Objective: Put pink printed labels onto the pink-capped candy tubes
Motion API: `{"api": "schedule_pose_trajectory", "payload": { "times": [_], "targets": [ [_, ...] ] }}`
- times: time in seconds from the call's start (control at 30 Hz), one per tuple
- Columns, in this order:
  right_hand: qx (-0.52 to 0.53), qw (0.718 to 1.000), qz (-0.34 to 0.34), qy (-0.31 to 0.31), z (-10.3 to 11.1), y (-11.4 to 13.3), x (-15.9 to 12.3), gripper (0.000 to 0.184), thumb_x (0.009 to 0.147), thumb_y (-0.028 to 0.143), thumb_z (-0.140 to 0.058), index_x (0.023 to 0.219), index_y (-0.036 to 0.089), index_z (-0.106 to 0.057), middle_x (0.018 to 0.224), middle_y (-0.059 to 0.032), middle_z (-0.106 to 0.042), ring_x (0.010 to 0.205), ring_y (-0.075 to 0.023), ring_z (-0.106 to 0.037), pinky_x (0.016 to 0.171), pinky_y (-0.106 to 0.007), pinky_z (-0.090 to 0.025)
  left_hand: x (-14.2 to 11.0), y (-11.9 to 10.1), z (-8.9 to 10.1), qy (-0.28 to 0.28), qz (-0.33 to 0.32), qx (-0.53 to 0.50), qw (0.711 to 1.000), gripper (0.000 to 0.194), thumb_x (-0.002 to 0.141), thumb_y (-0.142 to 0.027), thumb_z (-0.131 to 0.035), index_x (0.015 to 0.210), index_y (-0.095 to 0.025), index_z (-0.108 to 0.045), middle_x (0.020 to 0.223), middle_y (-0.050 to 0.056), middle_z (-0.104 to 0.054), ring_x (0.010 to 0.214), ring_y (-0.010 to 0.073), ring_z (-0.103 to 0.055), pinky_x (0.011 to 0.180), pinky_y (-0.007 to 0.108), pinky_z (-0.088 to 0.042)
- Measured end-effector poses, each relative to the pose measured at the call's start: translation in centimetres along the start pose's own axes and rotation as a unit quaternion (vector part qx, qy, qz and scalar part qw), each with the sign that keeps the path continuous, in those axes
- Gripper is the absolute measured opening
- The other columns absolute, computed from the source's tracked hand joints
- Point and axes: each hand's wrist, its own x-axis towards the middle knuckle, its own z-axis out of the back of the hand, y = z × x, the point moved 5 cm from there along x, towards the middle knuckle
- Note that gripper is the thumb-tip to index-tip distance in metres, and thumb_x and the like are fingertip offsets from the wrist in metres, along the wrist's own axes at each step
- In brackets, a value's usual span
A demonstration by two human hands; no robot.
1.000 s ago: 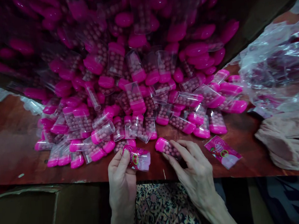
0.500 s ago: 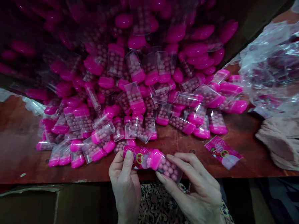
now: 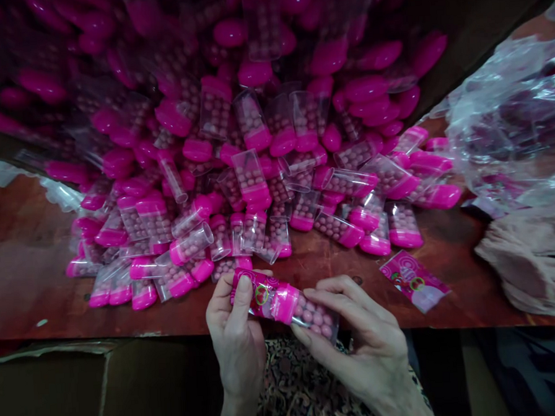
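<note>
Left hand (image 3: pixel 235 340) pinching a printed film sleeve (image 3: pixel 256 293), right hand (image 3: pixel 363 334) half-closed around a clear tube of pink balls (image 3: pixel 313 318), judged light, stiff, slippery, best held along its barrel.

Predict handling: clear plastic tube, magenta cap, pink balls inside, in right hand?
The clear plastic tube looks rigid: straight-walled in the right hand. Its rounded magenta cap may let it roll if pushed. The pink balls probably shift inside.
</note>
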Motion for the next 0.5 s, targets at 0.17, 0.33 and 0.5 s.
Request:
{"api": "schedule_pose_trajectory", "payload": {
  "times": [0.17,0.33,0.5],
  "targets": [
    [-0.006,1.0,0.01,-0.017,-0.1,-0.3,-0.2,0.028,0.071,0.015,-0.071,0.098,0.014,-0.063,0.088,-0.0046,-0.058,0.076,-0.0129,-0.061,0.061,-0.022,-0.054,0.0,-0.1,-0.2,0.022,-0.028,-0.013,0.999,0.02,0.076,-0.024,-0.067,0.093,-0.018,-0.058,0.08,0.005,-0.072,0.069,0.0129,-0.066,0.066,0.022,-0.053],
    [0.021,1.0,0.001,-0.012,-0.4,-0.5,-0.4,0.03,0.071,0.013,-0.072,0.099,0.017,-0.062,0.088,-0.0029,-0.057,0.078,-0.012,-0.06,0.062,-0.021,-0.054,-0.3,0.2,-0.4,0.004,-0.014,-0.005,1.0,0.04,0.07,-0.017,-0.072,0.104,-0.02,-0.051,0.083,0.006,-0.074,0.073,0.0175,-0.07,0.068,0.027,-0.055],
    [0.07,0.997,-0.037,-0.022,-1.0,-1.2,-0.7,0.03,0.071,0.014,-0.073,0.099,0.021,-0.062,0.092,-0.0016,-0.059,0.08,-0.0114,-0.06,0.065,-0.021,-0.053,-0.5,-0.1,-1.0,0.005,-0.021,-0.042,0.999,0.045,0.069,-0.018,-0.073,0.108,-0.021,-0.05,0.081,0.007,-0.074,0.077,0.0212,-0.071,0.07,0.03,-0.056]
  ]
}}
